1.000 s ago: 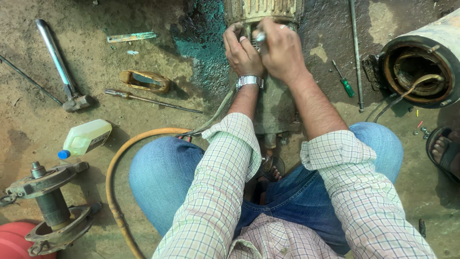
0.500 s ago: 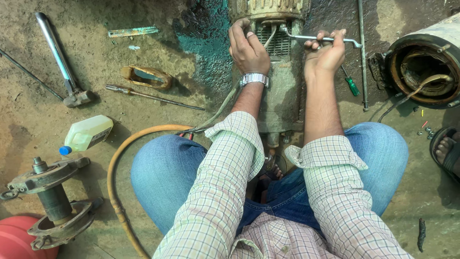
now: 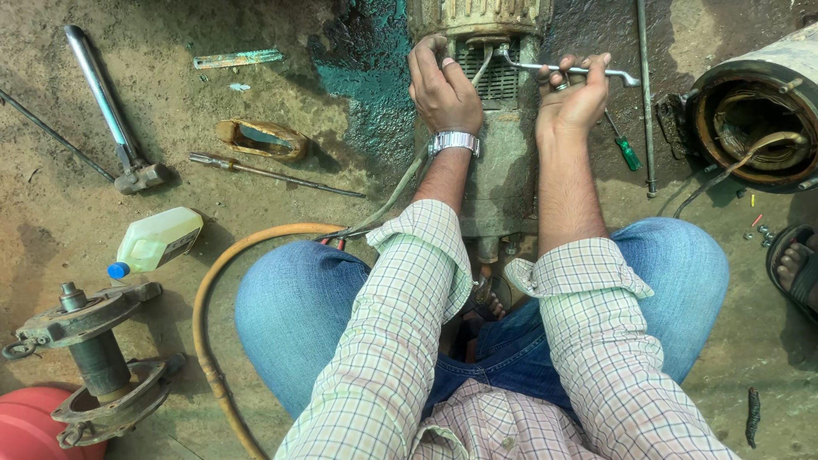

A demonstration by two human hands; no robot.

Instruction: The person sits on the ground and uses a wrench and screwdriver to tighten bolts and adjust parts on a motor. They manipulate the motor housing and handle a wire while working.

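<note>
We work on a motor (image 3: 503, 162) lying on the floor between our knees

Our left hand (image 3: 443, 85) grips its slotted top; our right hand (image 3: 573, 95) is closed around a bent spanner (image 3: 567, 68); a green screwdriver (image 3: 625, 146) lies just beside; a plastic bottle (image 3: 158, 240) sits well left.

Checked pale-green shirt with cuffs rolled back, blue jeans, silver metal wristwatch (image 3: 453, 141) on the left wrist.
</note>
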